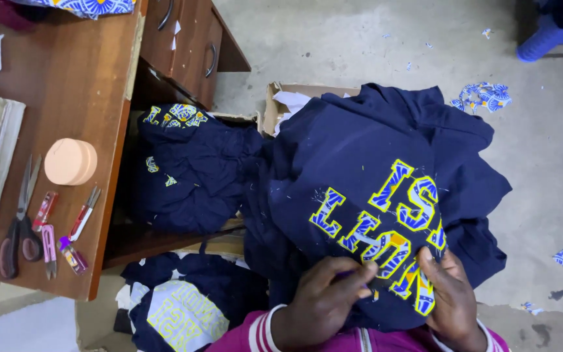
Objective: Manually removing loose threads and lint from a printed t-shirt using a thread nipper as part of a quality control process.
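Navy garment (373, 169) w/ yellow-blue letters spread on lap. Left hand (324, 300) pinches small tool at lettering; right hand (447, 290) flat, half-open, pinning fabric taut.

Both hands come up from the bottom edge of the head view, close together and low in the frame. The left hand (324, 303) is curled, knuckles up, with the fingers (353, 277) bent inward and pinched toward the thumb; something small and purplish seems to sit in that pinch (too small to make out). Its wrist bends slightly, and a magenta cuff with white stripes wraps it. The right hand (447, 293) lies flatter, palm down, its fingers (428, 261) stretched forward and pressing. Its wrist runs off toward the lower right corner in the same striped cuff. The two hands are near but not touching.
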